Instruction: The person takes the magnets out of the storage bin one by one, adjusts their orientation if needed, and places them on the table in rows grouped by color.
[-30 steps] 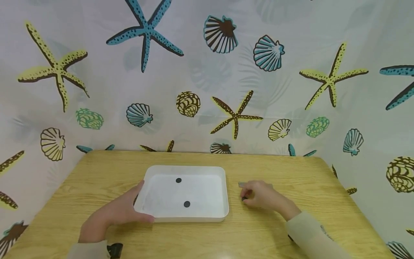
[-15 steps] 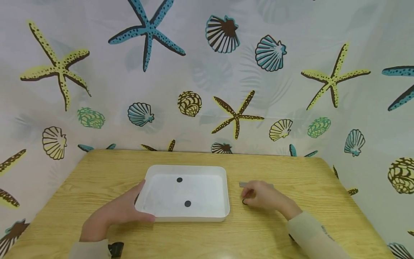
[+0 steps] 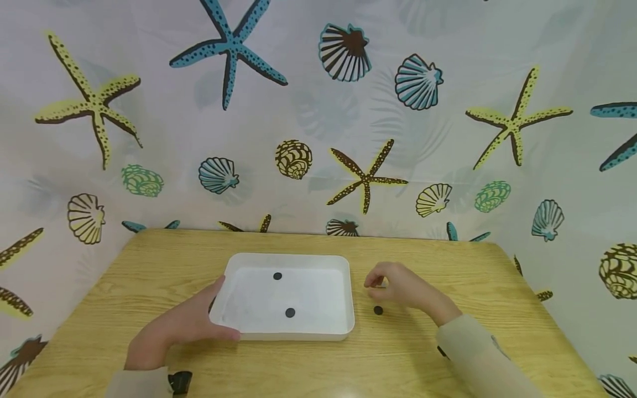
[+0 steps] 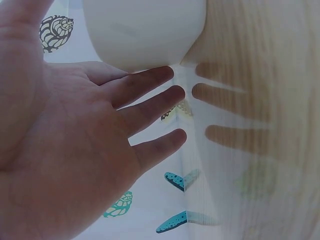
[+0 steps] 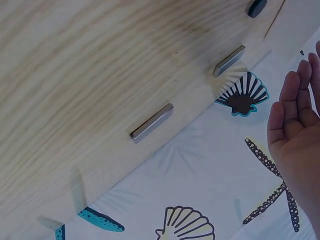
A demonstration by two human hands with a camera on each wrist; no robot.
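In the head view a white tray [image 3: 318, 293] holds two black discs: one toward the back [image 3: 277, 276] and another nearer the front [image 3: 290, 313]. My left hand [image 3: 191, 318] spans the tray's left end, thumb along its front corner. The left wrist view shows that hand's fingers [image 4: 155, 107] straight and spread beside the tray's rounded end [image 4: 145, 30]. My right hand [image 3: 398, 286] hovers right of the tray, thumb and forefinger bent but apart, with nothing visible between them. Just below it, a third black disc [image 3: 378, 310] lies on the table.
Two flat metal bars, one nearer the middle [image 5: 152, 121] and another toward the disc [image 5: 229, 61], lie on the table in the right wrist view; my right hand mostly covers them in the head view. A curtain [image 3: 298, 110] printed with shells and starfish surrounds the wooden table [image 3: 278, 370].
My right hand has let go of the black disc on the table and risen slightly away toward the back. The left hand and tray keep their places.
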